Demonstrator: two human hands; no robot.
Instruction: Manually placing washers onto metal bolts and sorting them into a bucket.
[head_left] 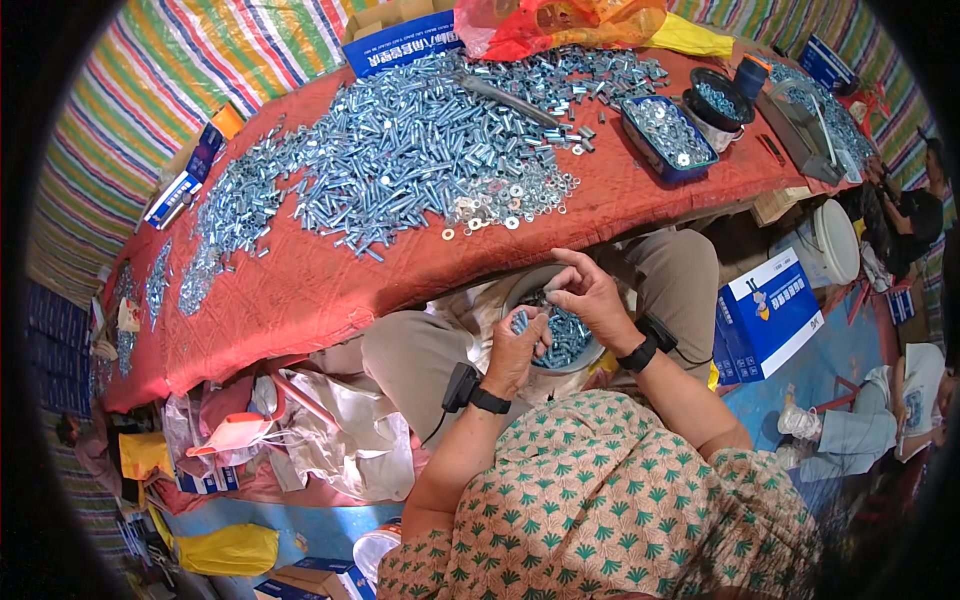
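Both of my hands are close together over a bucket that stands between my knees, with blue-silver metal bolts inside. My left hand is closed, and blue-silver bolts show between its fingers. To its right and slightly farther away, my right hand has its thumb and index finger pinched together near the left fingertips. What sits in that pinch is too small to make out. A large heap of similar bolts covers the red-clothed table ahead, with loose washers along its near side.
On the table's right stand a blue tray of washers, a black bowl of small parts and a grey metal scoop. A blue-and-white carton and a white bucket are right of my knee. Another person sits far right.
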